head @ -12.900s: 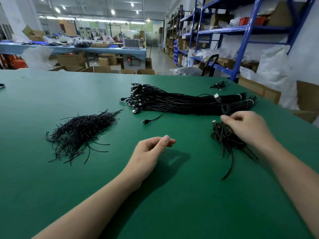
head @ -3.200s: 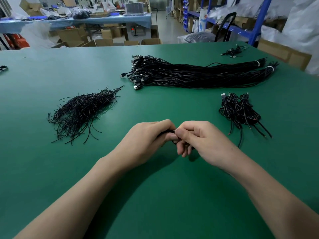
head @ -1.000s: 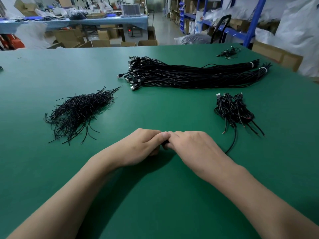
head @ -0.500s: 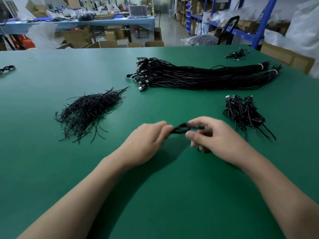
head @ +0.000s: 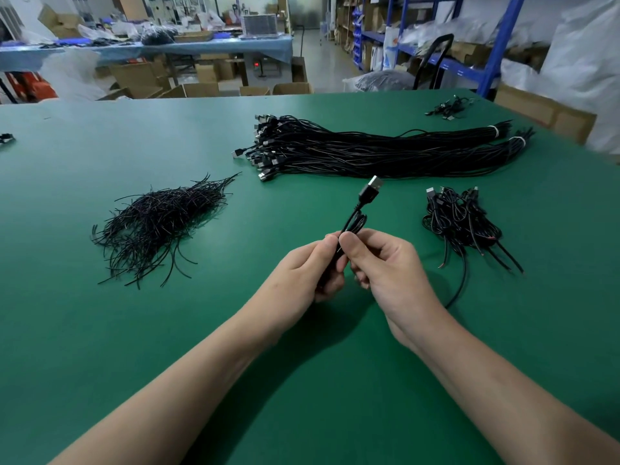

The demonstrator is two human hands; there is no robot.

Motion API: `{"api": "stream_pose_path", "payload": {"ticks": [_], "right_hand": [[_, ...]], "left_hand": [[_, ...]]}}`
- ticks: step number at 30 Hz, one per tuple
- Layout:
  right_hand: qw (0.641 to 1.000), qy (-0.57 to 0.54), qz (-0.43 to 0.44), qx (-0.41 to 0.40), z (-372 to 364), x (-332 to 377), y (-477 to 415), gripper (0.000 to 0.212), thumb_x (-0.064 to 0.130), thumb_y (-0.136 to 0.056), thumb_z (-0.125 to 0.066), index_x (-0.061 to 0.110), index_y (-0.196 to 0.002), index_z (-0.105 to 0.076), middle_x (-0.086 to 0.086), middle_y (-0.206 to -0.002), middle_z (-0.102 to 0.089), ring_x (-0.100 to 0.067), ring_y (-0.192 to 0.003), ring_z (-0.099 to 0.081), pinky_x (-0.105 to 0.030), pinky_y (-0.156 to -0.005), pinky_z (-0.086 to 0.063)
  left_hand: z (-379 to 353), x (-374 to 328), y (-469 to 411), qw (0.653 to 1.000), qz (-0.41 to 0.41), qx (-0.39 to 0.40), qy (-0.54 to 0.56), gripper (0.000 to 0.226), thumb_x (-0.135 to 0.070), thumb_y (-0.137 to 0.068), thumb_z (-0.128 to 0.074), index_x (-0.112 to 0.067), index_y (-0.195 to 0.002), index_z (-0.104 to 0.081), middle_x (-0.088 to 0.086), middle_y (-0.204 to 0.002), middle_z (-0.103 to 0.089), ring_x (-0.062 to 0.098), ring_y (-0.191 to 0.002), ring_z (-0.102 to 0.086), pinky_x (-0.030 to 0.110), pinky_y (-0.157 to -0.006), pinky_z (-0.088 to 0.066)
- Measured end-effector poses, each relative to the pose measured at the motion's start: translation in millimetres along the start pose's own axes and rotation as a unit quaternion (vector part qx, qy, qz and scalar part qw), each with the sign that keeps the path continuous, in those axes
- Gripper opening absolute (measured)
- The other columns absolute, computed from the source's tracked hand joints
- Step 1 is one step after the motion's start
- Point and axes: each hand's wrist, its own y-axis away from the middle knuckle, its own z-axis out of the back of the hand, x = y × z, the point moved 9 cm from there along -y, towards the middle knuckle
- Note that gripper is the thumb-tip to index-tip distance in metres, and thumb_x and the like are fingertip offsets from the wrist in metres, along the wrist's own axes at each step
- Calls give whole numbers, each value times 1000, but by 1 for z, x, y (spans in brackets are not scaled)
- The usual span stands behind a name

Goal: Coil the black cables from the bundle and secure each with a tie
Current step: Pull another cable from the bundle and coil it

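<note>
One slim black cable point(head: 351, 219), metal-tipped, between left hand point(head: 302, 270) and right hand point(head: 391, 263)

A: What is the desk point(head: 100, 347) topped with?
B: Smooth, matt green covering.
A: And the cable point(head: 368, 195) above the desk?
B: Black plastic, slight sheen; its plug tip point(head: 375, 182) is shiny metal. Beyond the desk, dull cardboard boxes point(head: 201, 90).
</note>
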Motion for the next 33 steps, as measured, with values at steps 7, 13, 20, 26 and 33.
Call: {"api": "stream_pose_path", "payload": {"ticks": [7, 13, 20, 26, 33], "right_hand": [[999, 28, 31, 0, 5, 3, 0, 25, 27, -94, -65, 6, -84, -74, 9, -58, -57, -1, -54, -48, -11, -55, -39], [991, 118, 62, 27, 3, 6, -1, 22, 18, -102, -58, 20, -86, -73, 25, -55, -60, 9, -57, -56, -3, -60, -39], [976, 193, 9, 102, -11, -9, 4, 24, 38, -98, -57, 22, -97, -74, 7, -98, -76, -9, -97, -69, -34, -91, -52], [975, 130, -24, 180, -27, -8, 12, 27, 41, -95, -59, 22, -80, -72, 12, -78, -63, -4, -76, -55, -20, -72, -47], [983, 51, -68, 162, -25, -9, 12, 26, 39, -88, -59, 16, -88, -72, 5, -87, -75, -6, -79, -66, -26, -75, -52]], "left_hand": [[11, 10, 1, 998, 46, 4, -46, 52, -65, -96, -46, -24, -88, -75, -1, -74, -63, 20, -67, -44, 30, -60, -36], [37, 1, 1, 990, -14, -119, -78, 22, -47, -89, -73, -30, -101, -78, -10, -84, -73, 5, -74, -58, 28, -73, -50], [34, 3, -3, 998, -7, -63, -14, 40, -48, -86, -62, -20, -106, -80, -10, -67, -58, 9, -64, -40, 17, -57, -34], [31, -8, -1, 997, -73, 12, 30, 27, -27, -91, -64, -4, -101, -74, -7, -70, -63, -1, -67, -59, 9, -70, -43], [31, -12, -1, 996, -75, -37, 44, 24, -28, -95, -64, -8, -88, -75, -3, -62, -59, 8, -61, -55, 16, -66, -47]]}}
